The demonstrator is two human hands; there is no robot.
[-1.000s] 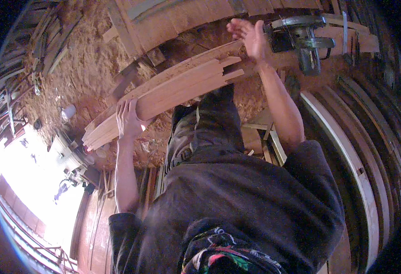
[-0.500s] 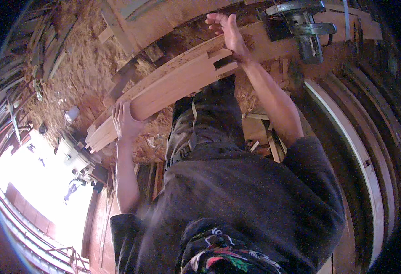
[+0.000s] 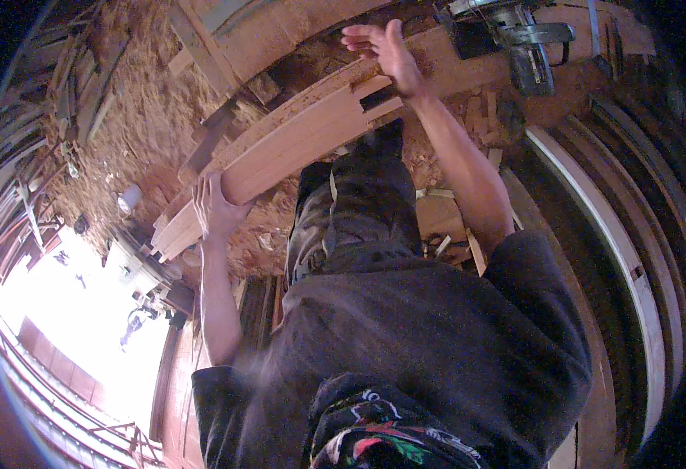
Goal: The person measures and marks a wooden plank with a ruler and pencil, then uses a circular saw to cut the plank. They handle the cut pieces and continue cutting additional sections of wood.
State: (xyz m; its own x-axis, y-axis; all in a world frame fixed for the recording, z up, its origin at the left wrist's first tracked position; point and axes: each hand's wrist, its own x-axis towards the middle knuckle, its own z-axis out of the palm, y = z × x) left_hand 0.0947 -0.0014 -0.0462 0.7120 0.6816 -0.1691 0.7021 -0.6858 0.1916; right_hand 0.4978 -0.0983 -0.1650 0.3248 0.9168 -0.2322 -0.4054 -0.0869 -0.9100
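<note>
A long wooden board (image 3: 296, 144) lies slanted across in front of my legs, its right end cut into a slot between two prongs. My left hand (image 3: 212, 205) grips it near the left end, fingers over the far edge and thumb along the face. Beyond the slotted end, my right hand (image 3: 394, 59) is raised with fingers stretched and thumb up, holding nothing. Its wrist is close to the prongs; whether it touches them I cannot tell. A rougher strip of wood (image 3: 280, 117) runs along the board's far side.
A circular saw (image 3: 526, 47) rests on planks at the far right. Long curved-looking timbers (image 3: 605, 234) line the right side. Sawdust (image 3: 136, 102) covers the ground, with a white cup-like object (image 3: 128, 198) at the left. Scrap wood (image 3: 444, 227) lies beside my right leg.
The view has shifted slightly. My right hand has moved a little up and left near the slotted end; my left hand keeps its grip on the board.
</note>
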